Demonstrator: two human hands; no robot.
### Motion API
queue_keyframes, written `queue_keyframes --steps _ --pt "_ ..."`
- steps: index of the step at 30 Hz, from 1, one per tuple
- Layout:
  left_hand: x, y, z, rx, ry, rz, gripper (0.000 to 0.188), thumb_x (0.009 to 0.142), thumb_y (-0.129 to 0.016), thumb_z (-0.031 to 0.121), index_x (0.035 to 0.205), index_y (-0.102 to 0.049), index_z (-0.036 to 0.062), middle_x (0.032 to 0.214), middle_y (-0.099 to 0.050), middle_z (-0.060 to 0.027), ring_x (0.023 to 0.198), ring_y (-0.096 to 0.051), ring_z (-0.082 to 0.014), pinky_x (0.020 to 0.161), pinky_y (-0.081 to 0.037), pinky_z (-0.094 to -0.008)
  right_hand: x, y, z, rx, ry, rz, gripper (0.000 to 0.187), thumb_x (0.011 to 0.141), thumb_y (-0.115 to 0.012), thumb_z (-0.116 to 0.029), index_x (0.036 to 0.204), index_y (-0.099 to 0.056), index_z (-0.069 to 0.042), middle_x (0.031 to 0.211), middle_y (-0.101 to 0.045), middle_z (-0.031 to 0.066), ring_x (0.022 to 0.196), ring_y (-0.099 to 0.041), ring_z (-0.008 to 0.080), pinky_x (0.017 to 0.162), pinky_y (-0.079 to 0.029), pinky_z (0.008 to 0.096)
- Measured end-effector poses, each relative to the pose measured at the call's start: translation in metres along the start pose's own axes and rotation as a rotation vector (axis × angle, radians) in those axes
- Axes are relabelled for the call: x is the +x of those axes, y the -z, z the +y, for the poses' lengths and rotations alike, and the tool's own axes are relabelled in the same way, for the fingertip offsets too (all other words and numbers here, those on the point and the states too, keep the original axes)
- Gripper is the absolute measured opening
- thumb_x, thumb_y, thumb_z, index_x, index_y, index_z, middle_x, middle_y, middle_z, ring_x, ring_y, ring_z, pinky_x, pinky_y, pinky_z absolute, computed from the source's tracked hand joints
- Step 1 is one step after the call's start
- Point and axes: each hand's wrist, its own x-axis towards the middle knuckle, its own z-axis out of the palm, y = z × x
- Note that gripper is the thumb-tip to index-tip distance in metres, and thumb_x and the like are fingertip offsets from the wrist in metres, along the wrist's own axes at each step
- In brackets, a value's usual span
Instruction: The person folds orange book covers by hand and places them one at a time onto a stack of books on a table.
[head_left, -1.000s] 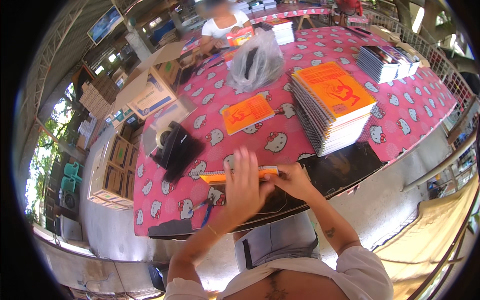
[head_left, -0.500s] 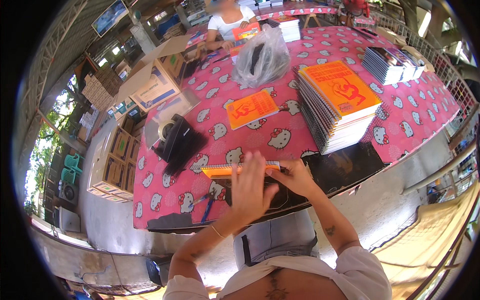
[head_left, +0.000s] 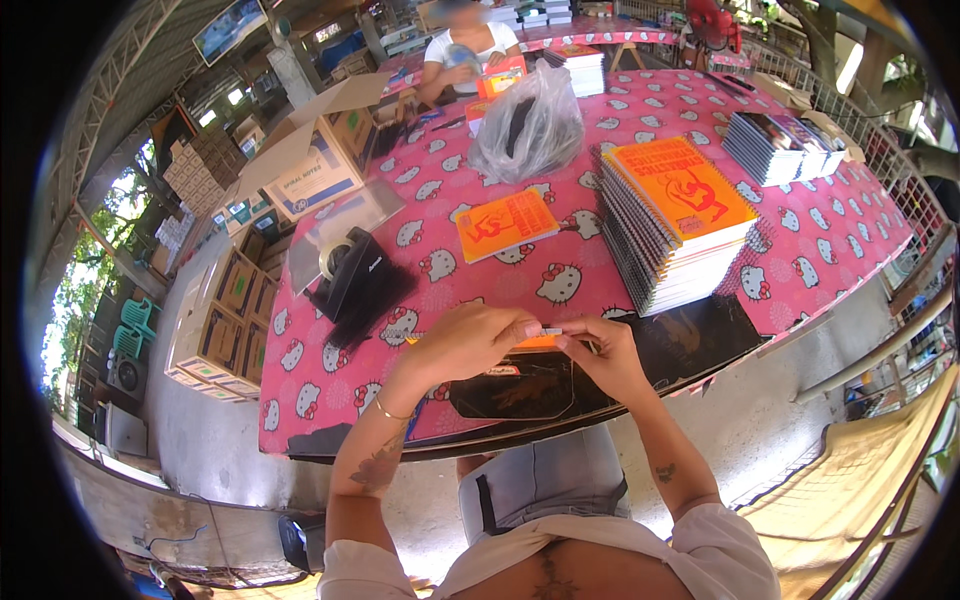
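An orange-covered spiral notebook (head_left: 537, 344) stands on its edge at the table's near side, mostly hidden behind my left hand (head_left: 470, 338). That hand is closed over the notebook's top, its thumb and fingertips at the right end. At the same end, my right hand (head_left: 608, 352) pinches the notebook's corner, thumb close to the left one. Beneath both hands lies a black board (head_left: 520, 390). Farther off, a single orange notebook (head_left: 507, 224) lies flat, and a tall stack of the same spiral notebooks (head_left: 683, 200) rises to its right.
A black tape dispenser (head_left: 355, 268) stands left. Beyond are a clear plastic bag (head_left: 527, 125), an open carton (head_left: 315, 170) and a stack of dark-covered books (head_left: 780, 147). Across the pink patterned table (head_left: 440, 265) a person (head_left: 470, 55) handles orange notebooks. Stacked cartons (head_left: 222, 320) stand on the floor.
My left hand has gone from flat, stretched fingers against the notebook to closing over its top, at the right end beside my right hand. The right hand stays at that corner.
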Motion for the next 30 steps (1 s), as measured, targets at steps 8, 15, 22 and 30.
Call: queue_keyframes --steps 8,15,22,30 --pt "-0.006 -0.041 -0.006 0.516 -0.173 0.168 0.055 0.094 -0.066 0.039 0.133 -0.06 0.0015 0.127 -0.066 -0.0177 0.126 -0.06 -0.0363 0.113 -0.036 -0.0568 -0.004 0.001 0.002 -0.02 -0.097 -0.02 0.018 0.093 -0.074 -0.001 0.11 -0.074 0.003 0.092 -0.077 0.0112 0.072 -0.067 0.0089 0.061 -0.053 0.0259" --pt "-0.045 -0.104 -0.003 0.434 -0.182 0.492 0.081 0.098 -0.062 0.044 0.154 -0.034 -0.0077 0.163 -0.03 -0.0281 0.152 -0.028 -0.046 0.121 -0.019 -0.0623 -0.003 -0.002 0.003 0.071 -0.143 0.047 0.029 0.092 -0.074 -0.001 0.12 -0.07 0.001 0.087 -0.077 0.0096 0.064 -0.063 0.0069 0.056 -0.049 0.0244" --pt "-0.011 -0.052 -0.008 0.24 -0.224 0.406 0.015 0.097 -0.067 0.022 0.104 -0.068 0.0089 0.092 -0.072 -0.008 0.086 -0.069 -0.0294 0.117 -0.03 -0.0582 0.022 0.02 0.003 0.124 -0.092 -0.191 0.018 0.095 -0.071 -0.006 0.11 -0.072 0.004 0.084 -0.076 0.0098 0.074 -0.07 0.0118 0.069 -0.056 0.0273" --pt "-0.011 -0.045 -0.003 0.257 -0.235 0.372 0.012 0.096 -0.067 0.019 0.097 -0.068 0.0076 0.086 -0.07 -0.0078 0.084 -0.067 -0.0293 0.112 -0.036 -0.0544 0.07 0.044 -0.033 -0.134 -0.001 -0.595 0.015 0.082 -0.076 -0.008 0.091 -0.069 0.001 0.082 -0.07 0.0092 0.074 -0.069 0.0159 0.068 -0.055 0.0305"
